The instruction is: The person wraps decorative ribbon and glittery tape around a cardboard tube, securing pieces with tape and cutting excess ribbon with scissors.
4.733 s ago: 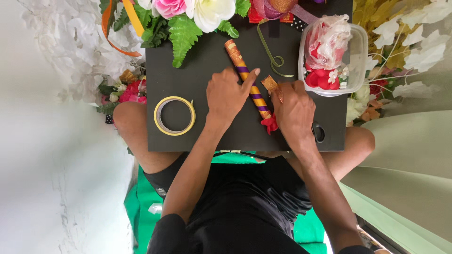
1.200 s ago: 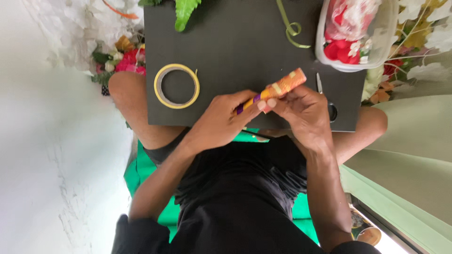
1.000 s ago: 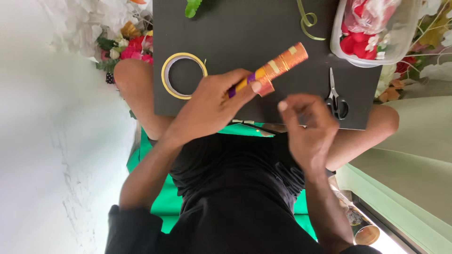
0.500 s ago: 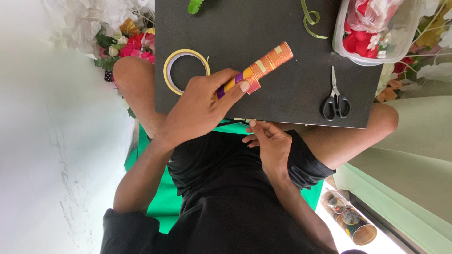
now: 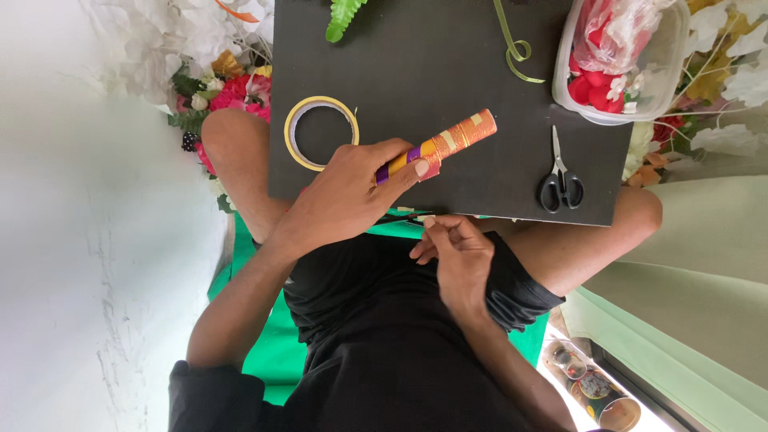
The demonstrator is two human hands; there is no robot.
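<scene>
My left hand [image 5: 344, 200] grips a stick [image 5: 448, 140] wrapped in orange, yellow and purple bands, holding it by its purple end. The stick points up and to the right, tilted over the black board [image 5: 432, 64] on my lap. My right hand [image 5: 456, 256] is lower, at the board's near edge above my black shirt. Its fingers are bunched together and I see nothing in them. A roll of yellow tape [image 5: 322, 132] lies flat on the board just left of my left hand.
Black-handled scissors [image 5: 560, 180] lie at the board's right. A clear plastic tub [image 5: 624, 60] of red petals stands at the top right. A green leaf [image 5: 344, 16] and green ribbon [image 5: 516, 52] lie at the far edge. Artificial flowers [image 5: 240, 88] flank the board; cans [image 5: 592, 384] lie lower right.
My right hand let go of the stick and dropped to the board's near edge over my lap. My left hand kept the stick and shifted it slightly left.
</scene>
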